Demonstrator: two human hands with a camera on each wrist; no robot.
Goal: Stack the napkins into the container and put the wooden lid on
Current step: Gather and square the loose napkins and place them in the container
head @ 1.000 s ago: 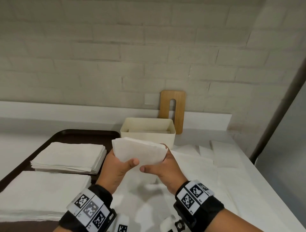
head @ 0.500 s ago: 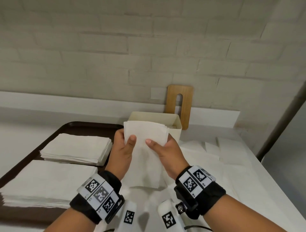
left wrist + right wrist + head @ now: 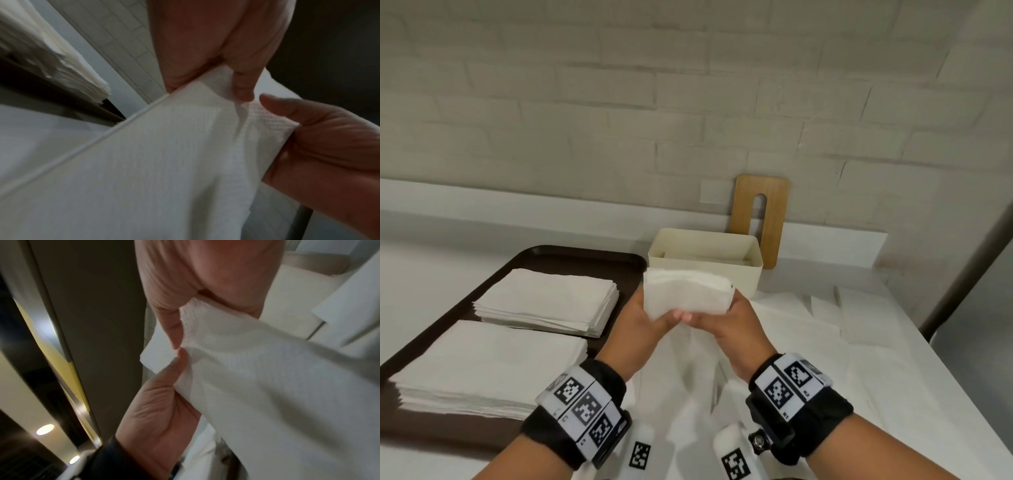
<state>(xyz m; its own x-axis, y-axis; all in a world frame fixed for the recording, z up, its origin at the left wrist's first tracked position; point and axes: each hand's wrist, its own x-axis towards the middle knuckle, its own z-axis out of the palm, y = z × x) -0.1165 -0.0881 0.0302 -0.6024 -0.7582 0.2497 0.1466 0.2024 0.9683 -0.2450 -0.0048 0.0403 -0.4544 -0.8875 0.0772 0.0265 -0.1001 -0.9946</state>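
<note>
Both hands hold one small bundle of white napkins (image 3: 688, 291) in the air, just in front of the cream container (image 3: 743, 277). My left hand (image 3: 643, 318) grips its left side and my right hand (image 3: 726, 322) its right side, with the thumbs meeting on the near face. Both wrist views show the same napkins (image 3: 164, 162) (image 3: 277, 386) pinched between thumb and fingers. The container is open, with some napkins lying inside. The wooden lid (image 3: 774, 212), with its long slot, leans upright against the wall behind the container.
A dark brown tray (image 3: 571, 257) at the left holds two napkin stacks, a far one (image 3: 548, 298) and a larger near one (image 3: 486, 366). Loose napkins (image 3: 822, 311) lie spread on the white counter to the right. A dark pole (image 3: 962, 270) rises at the counter's right edge.
The napkin bundle went from lying tilted, to hanging upright, to a shorter folded-over bundle. My thumbs have come together at its lower middle, and the head view has dipped closer.
</note>
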